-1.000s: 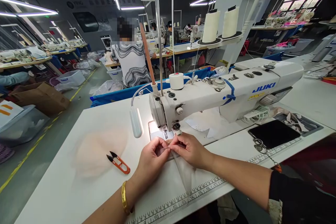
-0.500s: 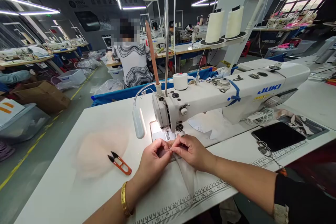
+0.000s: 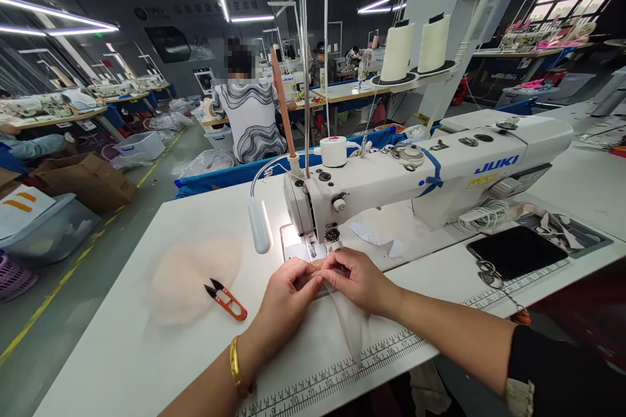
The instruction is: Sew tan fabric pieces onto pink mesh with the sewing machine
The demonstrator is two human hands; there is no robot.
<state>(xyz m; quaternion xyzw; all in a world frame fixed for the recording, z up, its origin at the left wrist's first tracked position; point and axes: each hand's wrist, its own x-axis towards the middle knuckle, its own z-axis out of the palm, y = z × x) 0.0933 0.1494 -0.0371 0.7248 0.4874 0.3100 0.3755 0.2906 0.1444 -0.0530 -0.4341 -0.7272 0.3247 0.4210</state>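
Note:
Both my hands meet just in front of the needle area of a white sewing machine (image 3: 381, 182). My left hand (image 3: 288, 293) pinches a thin, pale sheer fabric (image 3: 351, 326) between thumb and forefinger. Against it, my right hand (image 3: 359, 283) pinches the same fabric, thumbs almost touching. The fabric's loose end hangs toward the printed ruler strip (image 3: 342, 378) along the table's front. Exactly which edge the fingertips grip is hidden. Left of my left hand lie orange thread snips (image 3: 227, 301), blades pointing away from me.
A small lamp (image 3: 259, 227) hangs left of the machine head. A black phone (image 3: 517, 253) lies at right beside cords and fabric strips. Thread cones (image 3: 397, 52) stand behind the machine. Another person (image 3: 249, 111) sits ahead, facing away. Plastic bins (image 3: 46, 234) stand on the floor at left.
The view has shifted slightly. My hands stay in front of the needle area, with the thumbs now a little differently set on the fabric. The snips have not been moved.

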